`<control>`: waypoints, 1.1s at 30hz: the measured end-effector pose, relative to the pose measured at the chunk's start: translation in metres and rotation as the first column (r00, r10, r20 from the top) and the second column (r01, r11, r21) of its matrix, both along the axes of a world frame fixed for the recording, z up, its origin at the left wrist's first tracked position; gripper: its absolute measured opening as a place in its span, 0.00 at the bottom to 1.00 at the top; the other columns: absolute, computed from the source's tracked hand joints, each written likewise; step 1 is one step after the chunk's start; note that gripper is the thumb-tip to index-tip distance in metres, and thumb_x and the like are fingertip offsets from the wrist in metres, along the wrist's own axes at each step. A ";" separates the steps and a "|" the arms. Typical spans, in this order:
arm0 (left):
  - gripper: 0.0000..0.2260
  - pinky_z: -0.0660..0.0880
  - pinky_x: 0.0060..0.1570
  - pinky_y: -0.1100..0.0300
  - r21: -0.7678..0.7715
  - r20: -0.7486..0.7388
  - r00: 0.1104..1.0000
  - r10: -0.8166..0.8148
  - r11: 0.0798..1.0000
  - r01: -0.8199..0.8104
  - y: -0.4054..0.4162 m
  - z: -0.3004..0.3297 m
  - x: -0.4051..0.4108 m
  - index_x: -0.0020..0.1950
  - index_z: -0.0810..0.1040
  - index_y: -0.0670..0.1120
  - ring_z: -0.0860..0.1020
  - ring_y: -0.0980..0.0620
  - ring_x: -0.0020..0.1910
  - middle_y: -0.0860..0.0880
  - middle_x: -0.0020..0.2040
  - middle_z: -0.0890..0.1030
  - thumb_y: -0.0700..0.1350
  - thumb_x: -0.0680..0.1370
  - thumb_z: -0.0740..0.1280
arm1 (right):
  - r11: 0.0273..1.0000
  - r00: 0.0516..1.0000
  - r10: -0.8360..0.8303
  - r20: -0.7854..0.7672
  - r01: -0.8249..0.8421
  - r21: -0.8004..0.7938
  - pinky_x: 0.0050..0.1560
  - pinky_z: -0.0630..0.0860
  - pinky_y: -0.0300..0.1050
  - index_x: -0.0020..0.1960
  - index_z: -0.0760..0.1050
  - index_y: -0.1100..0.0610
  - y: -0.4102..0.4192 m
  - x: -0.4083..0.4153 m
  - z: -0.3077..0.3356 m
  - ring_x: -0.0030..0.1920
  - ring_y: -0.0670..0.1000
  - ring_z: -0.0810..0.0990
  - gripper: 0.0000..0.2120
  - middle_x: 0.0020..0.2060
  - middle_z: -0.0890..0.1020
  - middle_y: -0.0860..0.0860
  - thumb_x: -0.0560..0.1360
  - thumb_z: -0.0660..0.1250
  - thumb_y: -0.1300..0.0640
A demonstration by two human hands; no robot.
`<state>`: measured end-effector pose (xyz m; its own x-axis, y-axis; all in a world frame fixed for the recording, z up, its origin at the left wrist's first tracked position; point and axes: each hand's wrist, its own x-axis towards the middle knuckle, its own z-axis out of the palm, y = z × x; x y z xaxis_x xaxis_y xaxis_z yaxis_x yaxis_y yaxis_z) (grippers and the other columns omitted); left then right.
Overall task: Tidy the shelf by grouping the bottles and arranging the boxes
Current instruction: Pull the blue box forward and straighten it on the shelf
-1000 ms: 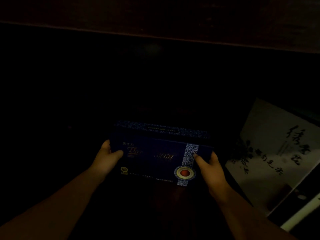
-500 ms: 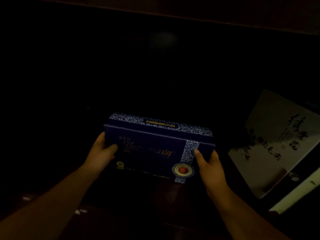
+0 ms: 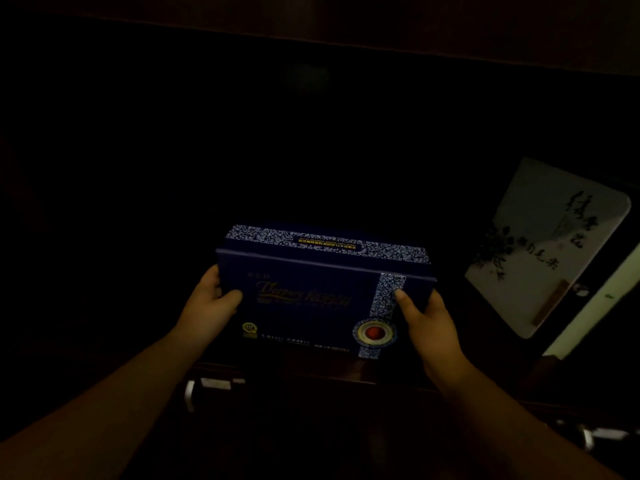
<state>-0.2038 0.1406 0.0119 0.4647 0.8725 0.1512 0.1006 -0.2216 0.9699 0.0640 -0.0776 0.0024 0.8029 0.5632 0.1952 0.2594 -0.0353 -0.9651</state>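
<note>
The scene is very dark. A dark blue box (image 3: 311, 292) with gold lettering, a blue-and-white patterned band and a round red emblem is held at the centre of the head view, in front of a black shelf opening. My left hand (image 3: 211, 303) grips its left end, thumb on the front face. My right hand (image 3: 426, 320) grips its right end, thumb on the patterned band. No bottles can be made out in the dark.
A pale flat box (image 3: 540, 251) with black brush lettering leans tilted at the right. A dark wooden shelf edge (image 3: 311, 372) runs below the blue box. Small metal handles (image 3: 192, 393) glint at lower left and lower right. A wooden board spans the top.
Both hands have lifted the blue box and brought it nearer to me, so it looks larger and its patterned top shows more. The pale box has not moved.
</note>
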 end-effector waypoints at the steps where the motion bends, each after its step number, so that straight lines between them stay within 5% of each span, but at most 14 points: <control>1: 0.22 0.74 0.57 0.49 0.014 -0.002 1.000 0.005 1.000 -0.005 0.001 0.000 -0.005 0.71 0.69 0.51 0.76 0.44 0.61 0.48 0.62 0.77 0.33 0.79 0.62 | 1.000 1.000 0.003 -0.001 -0.003 0.004 0.54 0.75 0.45 0.65 0.72 0.39 0.000 -0.006 0.000 0.54 0.42 0.80 0.16 0.54 0.79 0.34 0.79 0.69 0.47; 6: 0.23 0.73 0.62 0.46 0.027 0.006 0.999 0.031 0.999 -0.032 0.004 -0.007 -0.028 0.72 0.69 0.51 0.76 0.46 0.63 0.46 0.65 0.77 0.34 0.80 0.62 | 1.000 1.000 0.019 0.010 -0.019 -0.008 0.57 0.75 0.46 0.73 0.72 0.48 0.007 -0.026 0.001 0.57 0.46 0.79 0.22 0.59 0.80 0.42 0.80 0.69 0.48; 11: 0.23 0.73 0.62 0.47 0.018 -0.008 0.999 0.040 0.999 -0.040 0.006 -0.007 -0.034 0.74 0.67 0.50 0.75 0.43 0.65 0.45 0.67 0.76 0.34 0.81 0.61 | 0.999 0.999 0.043 0.033 -0.042 -0.034 0.48 0.72 0.33 0.73 0.71 0.46 0.011 -0.028 -0.001 0.51 0.32 0.76 0.22 0.58 0.80 0.40 0.80 0.69 0.47; 20: 0.25 0.70 0.67 0.39 0.042 -0.045 0.997 0.070 0.997 -0.068 -0.004 -0.005 -0.032 0.75 0.65 0.48 0.73 0.43 0.68 0.44 0.70 0.74 0.33 0.80 0.62 | 0.997 0.999 0.035 0.013 -0.034 -0.066 0.47 0.71 0.30 0.70 0.73 0.44 0.008 -0.025 -0.004 0.52 0.33 0.77 0.19 0.53 0.79 0.33 0.80 0.69 0.48; 26: 0.27 0.70 0.67 0.38 0.013 -0.104 0.995 0.010 1.000 -0.009 0.003 -0.011 -0.042 0.75 0.66 0.49 0.73 0.42 0.68 0.44 0.69 0.74 0.32 0.79 0.62 | 0.998 0.998 0.050 -0.048 -0.052 -0.040 0.55 0.76 0.41 0.71 0.73 0.44 0.008 -0.025 0.000 0.56 0.42 0.80 0.20 0.55 0.81 0.38 0.80 0.70 0.48; 30: 0.30 0.68 0.70 0.41 -0.118 -0.182 0.983 0.013 0.992 -0.035 -0.002 -0.034 -0.048 0.79 0.61 0.48 0.68 0.40 0.73 0.42 0.74 0.69 0.33 0.79 0.65 | 0.994 0.991 0.102 -0.091 -0.106 -0.038 0.54 0.77 0.38 0.65 0.74 0.36 0.000 -0.023 0.000 0.58 0.37 0.79 0.15 0.58 0.81 0.36 0.79 0.70 0.46; 33: 0.32 0.69 0.67 0.45 -0.156 -0.273 0.959 0.075 0.980 -0.121 -0.010 -0.051 -0.053 0.80 0.58 0.45 0.68 0.39 0.72 0.39 0.74 0.68 0.36 0.79 0.68 | 0.995 0.982 0.060 -0.179 -0.072 -0.062 0.64 0.76 0.50 0.75 0.70 0.43 -0.015 -0.014 -0.004 0.67 0.49 0.78 0.27 0.69 0.77 0.47 0.78 0.70 0.42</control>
